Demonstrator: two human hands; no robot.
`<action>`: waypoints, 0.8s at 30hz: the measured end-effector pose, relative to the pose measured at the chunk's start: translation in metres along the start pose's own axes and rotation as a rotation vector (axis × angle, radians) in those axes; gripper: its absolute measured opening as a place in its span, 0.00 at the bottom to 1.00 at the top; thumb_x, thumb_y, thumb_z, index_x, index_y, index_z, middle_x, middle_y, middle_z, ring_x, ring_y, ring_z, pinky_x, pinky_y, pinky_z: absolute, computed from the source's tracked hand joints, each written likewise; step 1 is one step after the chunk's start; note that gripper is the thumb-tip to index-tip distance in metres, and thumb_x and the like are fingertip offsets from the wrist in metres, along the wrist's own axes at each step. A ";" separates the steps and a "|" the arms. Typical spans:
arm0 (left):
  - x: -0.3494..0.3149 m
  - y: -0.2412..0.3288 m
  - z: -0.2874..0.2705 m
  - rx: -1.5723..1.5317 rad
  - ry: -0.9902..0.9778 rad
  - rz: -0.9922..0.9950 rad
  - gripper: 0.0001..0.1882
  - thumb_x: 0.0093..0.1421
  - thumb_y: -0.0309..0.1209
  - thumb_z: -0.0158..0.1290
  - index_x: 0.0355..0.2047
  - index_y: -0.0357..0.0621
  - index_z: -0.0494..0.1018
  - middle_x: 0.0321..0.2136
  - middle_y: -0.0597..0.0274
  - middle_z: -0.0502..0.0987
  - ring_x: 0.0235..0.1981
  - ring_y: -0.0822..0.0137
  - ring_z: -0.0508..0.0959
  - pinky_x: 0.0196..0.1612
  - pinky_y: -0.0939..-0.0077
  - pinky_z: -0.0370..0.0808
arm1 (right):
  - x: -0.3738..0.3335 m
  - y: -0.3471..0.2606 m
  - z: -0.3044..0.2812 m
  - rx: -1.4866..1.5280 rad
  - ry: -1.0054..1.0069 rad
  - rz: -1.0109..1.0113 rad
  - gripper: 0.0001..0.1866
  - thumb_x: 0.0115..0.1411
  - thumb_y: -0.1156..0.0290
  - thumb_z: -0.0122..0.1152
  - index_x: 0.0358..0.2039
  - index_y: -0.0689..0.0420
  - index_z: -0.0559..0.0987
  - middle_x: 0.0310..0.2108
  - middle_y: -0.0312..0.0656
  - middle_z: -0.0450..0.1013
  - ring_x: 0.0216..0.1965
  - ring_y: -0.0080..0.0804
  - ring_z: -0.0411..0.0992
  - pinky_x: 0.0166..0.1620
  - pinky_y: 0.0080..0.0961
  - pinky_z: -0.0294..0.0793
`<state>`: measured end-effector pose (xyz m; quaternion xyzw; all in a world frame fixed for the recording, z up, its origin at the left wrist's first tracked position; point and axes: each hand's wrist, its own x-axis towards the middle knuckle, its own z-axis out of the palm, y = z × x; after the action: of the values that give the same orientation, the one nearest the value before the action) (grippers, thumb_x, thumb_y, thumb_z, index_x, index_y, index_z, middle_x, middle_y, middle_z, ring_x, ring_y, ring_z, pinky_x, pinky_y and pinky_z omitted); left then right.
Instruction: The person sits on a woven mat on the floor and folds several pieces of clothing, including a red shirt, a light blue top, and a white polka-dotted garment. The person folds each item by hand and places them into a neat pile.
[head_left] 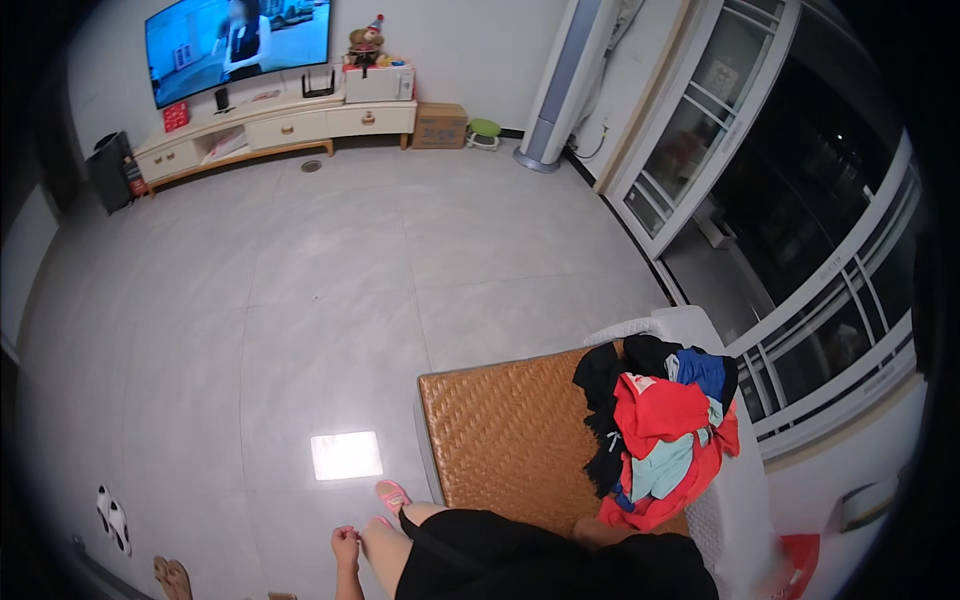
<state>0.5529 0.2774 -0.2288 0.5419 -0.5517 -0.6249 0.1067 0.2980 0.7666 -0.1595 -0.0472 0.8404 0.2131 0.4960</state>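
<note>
My left hand (345, 546) hangs beside my left knee, its fingers curled in, with nothing visible in them. At the lower right, next to a red bag (803, 560), a blurred skin-toned patch may be my right hand (776, 576); its fingers cannot be made out. A heap of clothes lies on the right part of the woven brown mat (500, 430). In it are a red garment (660, 412), a pale green piece (662, 468), a blue piece (702, 372) and a fringed black piece (600, 385). Neither hand touches the heap.
My foot in a pink slipper (393, 494) rests on the grey tiled floor (320, 300). Black-and-white slippers (114, 520) and brown slippers (173, 577) lie at left. Far off stand a television (240, 45), a low cabinet (285, 130), a cardboard box (438, 127) and a green stool (484, 128). Glass sliding doors (700, 120) line the right.
</note>
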 end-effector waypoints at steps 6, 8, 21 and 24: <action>-0.106 -0.009 0.010 0.511 0.281 0.485 0.14 0.54 0.26 0.43 0.41 0.33 0.66 0.40 0.41 0.69 0.44 0.47 0.68 0.50 0.59 0.63 | 0.021 0.036 0.120 0.364 0.595 1.047 0.15 0.54 0.61 0.49 0.36 0.55 0.76 0.41 0.48 0.71 0.41 0.43 0.71 0.46 0.38 0.68; -0.134 -0.007 0.026 0.584 0.316 0.557 0.17 0.55 0.28 0.43 0.45 0.33 0.65 0.46 0.37 0.66 0.49 0.43 0.64 0.54 0.56 0.59 | 0.025 0.052 0.148 0.420 0.821 1.220 0.15 0.55 0.61 0.48 0.37 0.55 0.76 0.41 0.48 0.71 0.41 0.42 0.71 0.46 0.39 0.67; -0.164 -0.003 0.050 0.750 0.291 0.515 0.23 0.54 0.31 0.45 0.49 0.31 0.61 0.50 0.33 0.61 0.53 0.40 0.60 0.56 0.56 0.56 | -0.029 0.160 0.114 0.549 0.408 0.097 0.22 0.52 0.64 0.47 0.47 0.61 0.64 0.44 0.57 0.68 0.45 0.56 0.67 0.48 0.44 0.67; -0.166 0.014 0.062 0.842 0.170 0.525 0.22 0.50 0.31 0.50 0.46 0.34 0.65 0.49 0.33 0.61 0.53 0.41 0.60 0.56 0.57 0.57 | -0.025 0.202 0.151 0.529 0.073 0.042 0.29 0.51 0.65 0.49 0.52 0.62 0.57 0.47 0.62 0.62 0.49 0.60 0.63 0.50 0.46 0.64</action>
<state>0.5613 0.4292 -0.1371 0.4299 -0.8631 -0.2537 0.0769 0.3747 1.0075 -0.1380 0.0938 0.8850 -0.0056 0.4560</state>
